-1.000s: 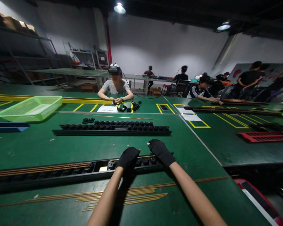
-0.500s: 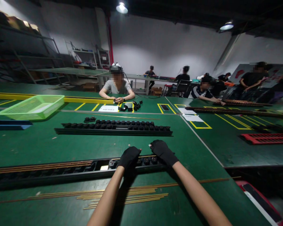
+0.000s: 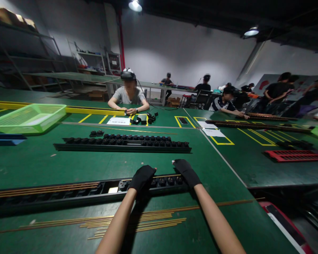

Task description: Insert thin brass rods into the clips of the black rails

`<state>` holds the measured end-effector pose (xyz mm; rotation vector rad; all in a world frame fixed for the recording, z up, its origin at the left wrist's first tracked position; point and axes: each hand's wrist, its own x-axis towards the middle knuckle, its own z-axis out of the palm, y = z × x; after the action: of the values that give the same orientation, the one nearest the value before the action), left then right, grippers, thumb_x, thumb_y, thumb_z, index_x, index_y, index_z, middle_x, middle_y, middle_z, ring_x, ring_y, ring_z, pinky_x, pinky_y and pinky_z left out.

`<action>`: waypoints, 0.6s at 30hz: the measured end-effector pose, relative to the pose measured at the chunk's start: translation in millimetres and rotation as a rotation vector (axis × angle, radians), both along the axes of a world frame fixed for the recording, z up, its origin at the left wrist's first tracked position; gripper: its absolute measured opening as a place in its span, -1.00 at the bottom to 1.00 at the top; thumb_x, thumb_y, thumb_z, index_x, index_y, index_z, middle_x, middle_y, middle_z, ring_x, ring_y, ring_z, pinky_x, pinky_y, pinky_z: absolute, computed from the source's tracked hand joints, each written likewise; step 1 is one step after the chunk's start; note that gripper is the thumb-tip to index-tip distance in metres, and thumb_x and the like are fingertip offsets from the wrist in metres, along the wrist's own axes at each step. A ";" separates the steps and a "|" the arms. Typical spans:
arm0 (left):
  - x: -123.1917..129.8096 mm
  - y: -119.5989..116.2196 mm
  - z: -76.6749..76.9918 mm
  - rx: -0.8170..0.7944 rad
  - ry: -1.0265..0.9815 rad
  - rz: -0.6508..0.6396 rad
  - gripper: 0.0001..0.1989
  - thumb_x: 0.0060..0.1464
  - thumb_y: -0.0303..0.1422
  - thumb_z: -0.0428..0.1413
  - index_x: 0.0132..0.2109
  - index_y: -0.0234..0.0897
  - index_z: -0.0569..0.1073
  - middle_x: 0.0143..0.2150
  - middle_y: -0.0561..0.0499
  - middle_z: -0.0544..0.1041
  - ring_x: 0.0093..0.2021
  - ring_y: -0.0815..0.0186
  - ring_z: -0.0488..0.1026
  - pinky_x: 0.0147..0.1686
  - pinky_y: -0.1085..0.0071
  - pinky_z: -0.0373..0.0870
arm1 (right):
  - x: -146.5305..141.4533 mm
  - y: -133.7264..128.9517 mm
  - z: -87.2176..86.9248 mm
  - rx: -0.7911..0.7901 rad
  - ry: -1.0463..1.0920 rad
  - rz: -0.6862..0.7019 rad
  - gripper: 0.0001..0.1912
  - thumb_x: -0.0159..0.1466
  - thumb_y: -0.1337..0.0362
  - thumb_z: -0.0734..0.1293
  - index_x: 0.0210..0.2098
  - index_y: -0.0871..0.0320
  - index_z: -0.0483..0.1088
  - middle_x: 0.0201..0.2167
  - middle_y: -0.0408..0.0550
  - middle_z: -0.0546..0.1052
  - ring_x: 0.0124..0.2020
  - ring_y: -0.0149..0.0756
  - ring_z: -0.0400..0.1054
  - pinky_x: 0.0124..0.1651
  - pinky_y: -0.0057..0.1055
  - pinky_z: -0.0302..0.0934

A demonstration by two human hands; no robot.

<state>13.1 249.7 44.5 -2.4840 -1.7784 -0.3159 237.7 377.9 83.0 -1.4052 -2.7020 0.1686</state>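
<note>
Before me lies a long black power-strip housing, with several round black socket modules seated along its channel. My left hand, in a black fingerless glove, is curled over the middle of the housing. Farther right, my gloved right hand is closed over the housing's right end. A thin brass rod runs between the hands along the back of the sockets; the fingertips gripping it are mostly hidden. Copper-coloured rods lie along the housing's left part. Loose brass rods lie on the table nearer me.
A second black housing with sockets lies beyond my hands. A green basket stands at the back left, near a yellow rail. Across the table sits a person in a grey shirt. A red slotted part lies right.
My right hand has slid a little to the right along the housing, widening the gap between my hands. My left hand stays about where it was. The view has shifted slightly.
</note>
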 end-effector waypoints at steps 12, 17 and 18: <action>0.8 -1.7 -2.4 0.017 -0.068 0.012 -0.70 0.26 -0.49 -0.08 0.03 -0.35 0.47 -0.23 -0.20 0.52 -0.21 0.11 0.46 -0.10 0.18 0.42 | -12.2 -18.5 14.0 0.047 -0.082 0.053 -0.64 0.42 0.07 0.28 -0.03 0.23 0.49 -0.04 0.10 0.57 -0.04 -0.21 0.47 0.11 -0.18 0.28; 0.0 -1.5 -1.6 0.017 -0.069 0.010 -0.72 0.28 -0.45 -0.07 0.04 -0.32 0.46 -0.19 -0.20 0.53 -0.19 0.12 0.46 -0.09 0.18 0.42 | -13.4 -23.6 12.7 0.046 -0.077 0.033 -0.65 0.40 0.06 0.32 -0.02 0.21 0.48 0.01 0.15 0.54 -0.01 -0.19 0.45 0.10 -0.18 0.32; 0.2 -1.2 -1.4 0.015 -0.065 0.011 -0.71 0.29 -0.45 -0.09 0.03 -0.33 0.46 -0.21 -0.20 0.53 -0.20 0.12 0.46 -0.09 0.18 0.42 | -13.6 -23.7 13.3 0.043 -0.078 0.026 -0.66 0.40 0.07 0.33 -0.02 0.21 0.48 0.01 0.14 0.53 -0.01 -0.19 0.44 0.10 -0.18 0.32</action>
<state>13.2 248.6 43.1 -2.4804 -1.8062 -0.4116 224.1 354.2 96.2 -1.3935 -2.7693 0.0581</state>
